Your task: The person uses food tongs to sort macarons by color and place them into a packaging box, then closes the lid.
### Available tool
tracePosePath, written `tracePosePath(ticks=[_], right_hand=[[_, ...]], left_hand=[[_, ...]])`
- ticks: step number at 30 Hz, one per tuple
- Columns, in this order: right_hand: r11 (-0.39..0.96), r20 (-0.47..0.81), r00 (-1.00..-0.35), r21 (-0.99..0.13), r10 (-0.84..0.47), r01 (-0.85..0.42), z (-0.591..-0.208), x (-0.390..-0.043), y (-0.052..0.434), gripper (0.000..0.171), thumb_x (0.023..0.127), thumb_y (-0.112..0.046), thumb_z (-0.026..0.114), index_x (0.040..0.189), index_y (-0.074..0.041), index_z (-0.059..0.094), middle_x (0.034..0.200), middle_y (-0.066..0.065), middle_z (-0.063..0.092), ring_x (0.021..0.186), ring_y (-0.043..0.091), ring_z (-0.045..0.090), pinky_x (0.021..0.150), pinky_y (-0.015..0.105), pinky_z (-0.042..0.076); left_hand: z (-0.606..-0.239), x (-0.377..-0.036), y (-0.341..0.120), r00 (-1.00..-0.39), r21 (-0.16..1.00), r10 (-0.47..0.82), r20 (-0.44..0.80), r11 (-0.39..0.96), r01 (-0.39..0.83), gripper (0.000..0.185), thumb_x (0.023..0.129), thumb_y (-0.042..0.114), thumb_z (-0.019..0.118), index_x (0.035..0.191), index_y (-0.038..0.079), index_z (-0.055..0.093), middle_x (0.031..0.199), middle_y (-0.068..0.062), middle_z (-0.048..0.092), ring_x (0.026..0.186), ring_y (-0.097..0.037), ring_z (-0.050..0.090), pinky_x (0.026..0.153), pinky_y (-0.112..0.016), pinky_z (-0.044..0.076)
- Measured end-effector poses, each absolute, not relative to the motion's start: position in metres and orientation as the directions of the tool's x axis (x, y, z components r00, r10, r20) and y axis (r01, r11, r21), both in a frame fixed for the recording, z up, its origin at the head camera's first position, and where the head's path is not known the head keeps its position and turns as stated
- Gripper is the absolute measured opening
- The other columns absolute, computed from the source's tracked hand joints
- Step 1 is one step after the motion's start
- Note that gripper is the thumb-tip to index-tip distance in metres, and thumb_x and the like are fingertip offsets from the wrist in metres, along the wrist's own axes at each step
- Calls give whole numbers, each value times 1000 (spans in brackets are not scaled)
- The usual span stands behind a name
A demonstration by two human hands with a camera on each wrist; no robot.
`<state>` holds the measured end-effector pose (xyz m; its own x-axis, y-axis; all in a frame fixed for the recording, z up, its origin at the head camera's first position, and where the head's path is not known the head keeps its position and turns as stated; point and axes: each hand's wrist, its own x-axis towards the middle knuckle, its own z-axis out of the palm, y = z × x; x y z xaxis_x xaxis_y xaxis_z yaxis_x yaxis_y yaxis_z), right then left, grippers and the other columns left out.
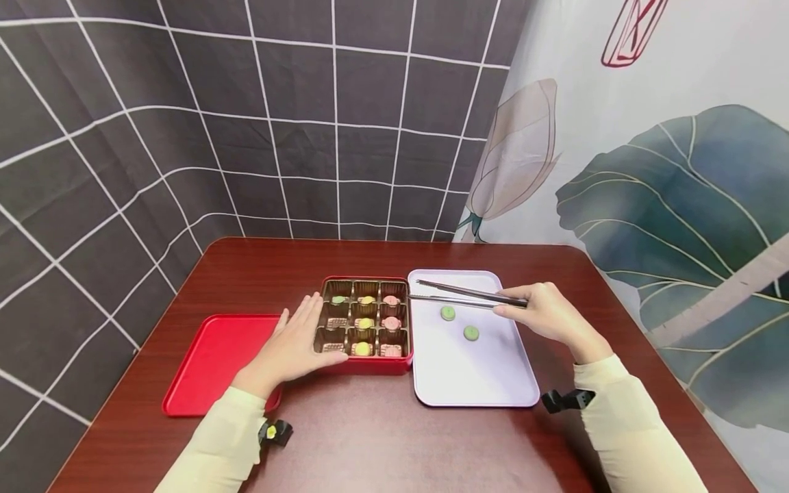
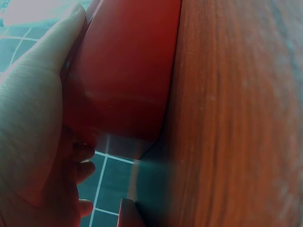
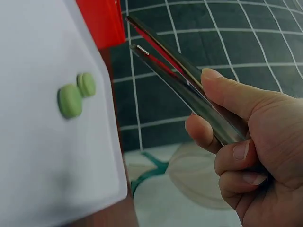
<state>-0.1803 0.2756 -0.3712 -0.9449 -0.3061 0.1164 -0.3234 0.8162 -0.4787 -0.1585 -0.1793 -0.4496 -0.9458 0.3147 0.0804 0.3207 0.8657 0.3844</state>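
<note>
In the head view my right hand [image 1: 548, 315] grips dark metal tongs [image 1: 468, 293] over the upper part of the white tray [image 1: 474, 380]. Their serrated tips stand apart in the right wrist view, with nothing between them. Two green macarons [image 1: 471, 333] lie on that tray, below the tongs. My left hand [image 1: 296, 349] rests with straight fingers along the left side of a red box [image 1: 370, 366], its thumb at the front rim. Inside, a brown divided insert [image 1: 333, 335] holds green, yellow and pink macarons [image 1: 391, 323], plus ridged brown and pink pieces in some compartments.
Left of the box lies a flat red lid [image 1: 216, 363], partly behind my left forearm. Box and white tray stand side by side on the dark reddish wooden table [image 1: 394, 438]. A grey gridded curtain [image 1: 296, 137] hangs behind, a leaf-patterned one [image 1: 678, 205] at the right.
</note>
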Motion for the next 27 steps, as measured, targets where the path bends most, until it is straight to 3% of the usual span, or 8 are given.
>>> tracePosePath(ticks=[7, 12, 20, 27], right_hand=[[826, 145, -953, -474, -268, -304, -384, -166, 301, 46, 81, -39, 77, 112, -5, 72, 92, 6, 73, 68, 16, 58, 62, 25, 53], [829, 151, -958, -480, -244, -287, -392, -153, 322, 50, 80, -46, 75, 111, -7, 73, 89, 2, 73, 65, 14, 56, 57, 24, 50], [836, 143, -970, -492, -196, -241, -404, -128, 352, 39, 81, -29, 79, 110, -5, 72, 84, -2, 71, 63, 12, 53, 51, 24, 45], [834, 167, -967, -492, -193, -251, -414, -115, 367, 37, 79, -29, 80, 107, -6, 73, 78, -6, 70, 61, 8, 50, 48, 23, 41]], left_hand=[[-450, -158, -178, -946, 386, 315, 79, 865, 321, 120, 71, 76, 62, 154, 5, 14, 160, -12, 15, 147, -27, 9, 114, -58, 7], [-451, -159, -178, -944, 384, 320, 85, 863, 327, 120, 70, 77, 61, 154, 5, 14, 160, -12, 14, 147, -27, 9, 114, -58, 8], [-450, -160, -179, -943, 382, 322, 85, 863, 329, 119, 71, 75, 63, 154, 4, 14, 160, -12, 14, 147, -28, 8, 114, -58, 7], [-452, -160, -179, -944, 385, 320, 81, 864, 325, 119, 71, 75, 63, 154, 5, 14, 160, -12, 14, 147, -27, 8, 114, -58, 7]])
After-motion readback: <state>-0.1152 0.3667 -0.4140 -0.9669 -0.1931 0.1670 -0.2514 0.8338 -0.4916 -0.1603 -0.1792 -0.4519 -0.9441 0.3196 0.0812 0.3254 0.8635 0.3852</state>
